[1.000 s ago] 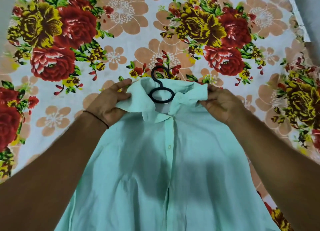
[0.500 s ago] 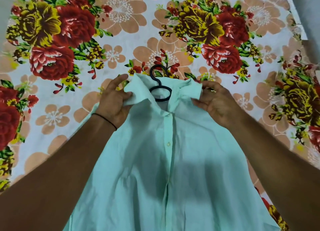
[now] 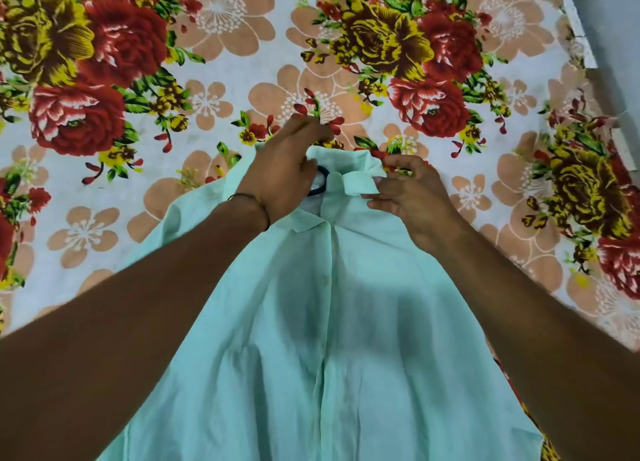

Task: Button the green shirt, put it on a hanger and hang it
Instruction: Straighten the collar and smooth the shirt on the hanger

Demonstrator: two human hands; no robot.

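The green shirt [image 3: 346, 322] lies flat on the flowered sheet [image 3: 207, 62]. Its front looks closed and its collar points away from the person. The black hanger [image 3: 320, 185] sits inside it, and only a bit of its loop peeks out at the neck. The left hand [image 3: 287, 169] bends over the neck, maybe to lift the hook, but I cannot tell if it holds it. The right hand [image 3: 412, 201] pinches the collar flap to keep it neat. Collar cloth crowds the hook.

Left hand [image 3: 284, 173], right hand [image 3: 414, 202], both curled
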